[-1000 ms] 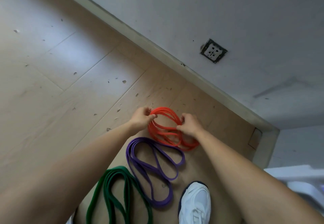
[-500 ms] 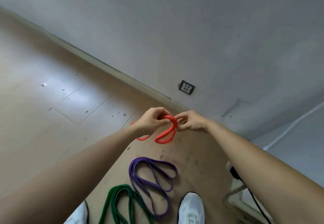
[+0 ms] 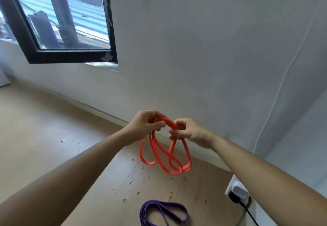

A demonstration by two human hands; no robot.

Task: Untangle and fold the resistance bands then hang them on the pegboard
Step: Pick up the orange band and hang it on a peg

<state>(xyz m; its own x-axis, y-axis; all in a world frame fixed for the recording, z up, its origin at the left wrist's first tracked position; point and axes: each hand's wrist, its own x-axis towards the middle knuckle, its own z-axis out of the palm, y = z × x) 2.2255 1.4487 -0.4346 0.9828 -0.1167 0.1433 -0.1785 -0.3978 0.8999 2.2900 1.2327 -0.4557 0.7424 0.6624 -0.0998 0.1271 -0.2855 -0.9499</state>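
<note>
Two hands, two bands. Left hand point(image 3: 143, 125) and right hand point(image 3: 187, 131): fingers curled, pinching the top of one orange band point(image 3: 166, 158), whose loops hang beneath the fingers. One purple band point(image 3: 162, 211) on floor point(image 3: 53, 128), well below them.

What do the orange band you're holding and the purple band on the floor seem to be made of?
Orange band: probably latex or rubber, matte; it hangs from the left hand and right hand in limp, flat, smooth loops. Purple band: seemingly the same flat elastic, matte, lying in soft curves on the floor. The look alone cannot confirm latex.
</note>
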